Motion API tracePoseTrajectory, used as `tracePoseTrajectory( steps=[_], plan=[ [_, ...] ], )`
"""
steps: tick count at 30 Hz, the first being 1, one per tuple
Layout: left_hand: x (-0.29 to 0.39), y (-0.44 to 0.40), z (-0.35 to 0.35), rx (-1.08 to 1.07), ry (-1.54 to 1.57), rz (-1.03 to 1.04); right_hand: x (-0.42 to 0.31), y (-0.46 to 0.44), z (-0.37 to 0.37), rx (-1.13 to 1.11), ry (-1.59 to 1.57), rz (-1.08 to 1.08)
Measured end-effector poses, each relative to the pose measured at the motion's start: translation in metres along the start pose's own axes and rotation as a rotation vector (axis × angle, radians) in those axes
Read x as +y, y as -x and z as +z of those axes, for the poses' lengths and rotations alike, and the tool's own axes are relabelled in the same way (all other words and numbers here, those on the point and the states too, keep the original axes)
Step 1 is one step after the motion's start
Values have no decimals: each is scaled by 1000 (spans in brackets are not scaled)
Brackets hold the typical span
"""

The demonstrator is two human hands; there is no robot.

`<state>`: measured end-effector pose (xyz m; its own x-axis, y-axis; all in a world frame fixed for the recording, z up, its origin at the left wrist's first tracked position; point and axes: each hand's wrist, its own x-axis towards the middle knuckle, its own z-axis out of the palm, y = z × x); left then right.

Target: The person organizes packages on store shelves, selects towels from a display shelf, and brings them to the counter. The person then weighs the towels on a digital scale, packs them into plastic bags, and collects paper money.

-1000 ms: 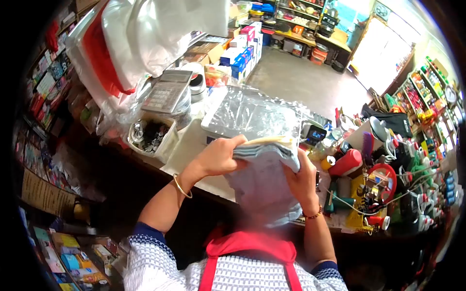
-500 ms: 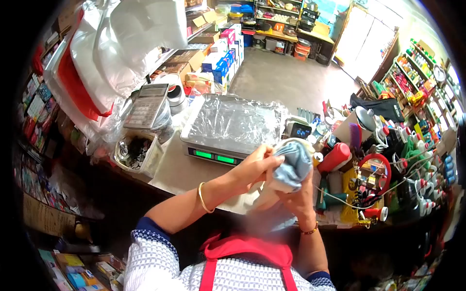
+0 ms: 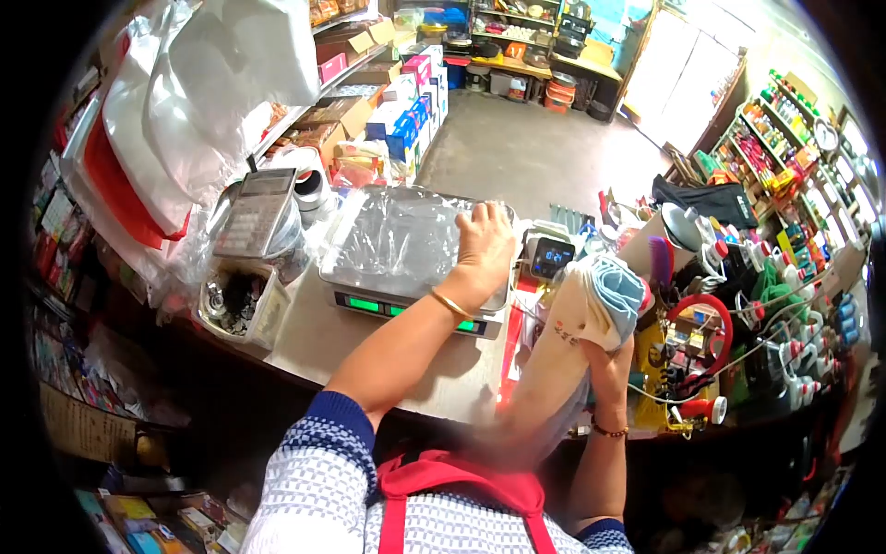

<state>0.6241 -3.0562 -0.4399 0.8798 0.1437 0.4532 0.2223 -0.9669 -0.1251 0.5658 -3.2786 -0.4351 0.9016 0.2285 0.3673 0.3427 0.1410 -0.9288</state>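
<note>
My left hand (image 3: 484, 247) reaches over the right part of the digital scale (image 3: 388, 249), whose pan is wrapped in clear plastic film. Its fingers are curled down near the pan's far right edge; the tips are hidden, so what they grip, if anything, cannot be made out. In my right hand (image 3: 609, 362) is a cream cloth (image 3: 556, 343) with small dark and reddish printing, a bunched light-blue part (image 3: 616, 288) showing at its top. The fingers wrap round it from below and behind, and its lower end hangs blurred toward my chest.
A calculator (image 3: 257, 210) rests above a tub of coins (image 3: 242, 300) left of the scale. A small digital clock (image 3: 552, 258) stands at its right. Bottles, a white cup (image 3: 660, 235) and a yellow basket (image 3: 666, 374) crowd the right side. White plastic bags (image 3: 208, 102) hang at the left.
My left hand has let go of the cloth and moved left onto the scale. My right hand keeps the cloth, now farther right with more of its cream length showing. The view has shifted slightly.
</note>
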Motion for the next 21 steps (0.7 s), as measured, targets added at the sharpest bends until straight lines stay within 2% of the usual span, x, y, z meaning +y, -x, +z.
tracePoseTrajectory(
  steps=[1, 2, 4, 5, 7, 11, 12, 14, 16, 18, 20, 21],
  plan=[
    [-9, 2, 2, -146, 42, 26, -1, -2, -6, -57, 11, -9],
    [-21, 9, 7, 8, 148, 84, -1, -3, -9, -115, 20, -16],
    [-41, 24, -7, 62, 352, 122, -1, -6, -7, -113, -45, -1],
    [-50, 32, -14, 53, 343, 124, -3, -8, -3, -109, -23, 12],
    [-63, 46, -27, 180, 634, 55, -5, -11, 0, -119, 38, 11],
    [-81, 66, -46, 178, 738, 93, 2, -13, 24, -248, -134, -47],
    [-83, 69, -48, 184, 733, 86, -3, -13, 37, -286, -119, -144],
    [-87, 76, -52, 232, 788, 195, -11, -18, 57, -420, 199, -330],
    [-95, 83, -60, 178, 862, 173, -11, -24, 78, -436, 479, -492],
    [-103, 86, -63, 295, 950, 251, 0, -26, 89, -503, 535, -439],
    [-111, 93, -70, 238, 976, 202, 6, -22, 98, -562, 650, -398],
    [-112, 94, -72, 240, 867, 288, 7, -20, 103, -584, 710, -359]
  ],
)
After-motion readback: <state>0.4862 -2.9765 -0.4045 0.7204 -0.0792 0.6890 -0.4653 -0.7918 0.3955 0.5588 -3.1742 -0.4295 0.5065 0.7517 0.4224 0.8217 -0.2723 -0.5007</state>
